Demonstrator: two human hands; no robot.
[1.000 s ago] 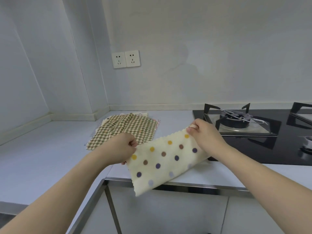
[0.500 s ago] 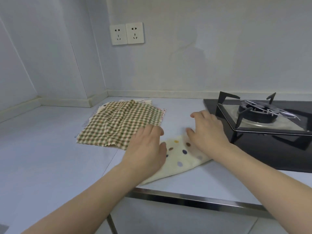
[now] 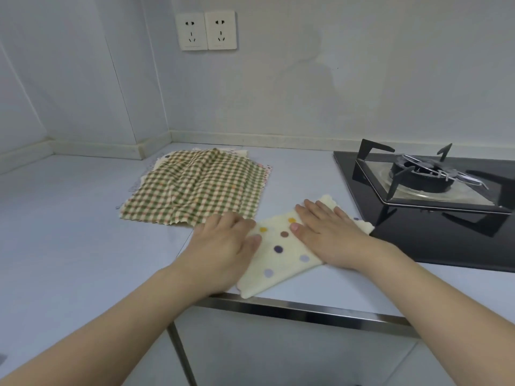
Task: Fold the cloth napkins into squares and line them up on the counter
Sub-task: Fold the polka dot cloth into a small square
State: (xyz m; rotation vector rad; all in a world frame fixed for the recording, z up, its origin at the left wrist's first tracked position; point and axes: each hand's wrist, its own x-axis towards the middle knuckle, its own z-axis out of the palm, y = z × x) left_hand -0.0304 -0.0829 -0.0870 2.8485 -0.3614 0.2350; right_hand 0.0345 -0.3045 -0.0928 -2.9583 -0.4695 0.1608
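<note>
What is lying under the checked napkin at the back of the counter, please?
Under the checked napkin, edges of other cloths stick out at its sides and back. How many, and their patterns, stay hidden.

— From my feed, a black glass gas hob (image 3: 434, 227) sits at the right, its dark burner (image 3: 420, 176) ringed by a black pan support (image 3: 395, 174) over a steel drip plate (image 3: 457, 195).

— Anything on the wall?

— I see two white sockets (image 3: 207, 30) side by side on the pale wall (image 3: 362, 65). Below runs a steel edge strip (image 3: 306, 312), with white cabinet fronts (image 3: 278, 355) under it.
</note>
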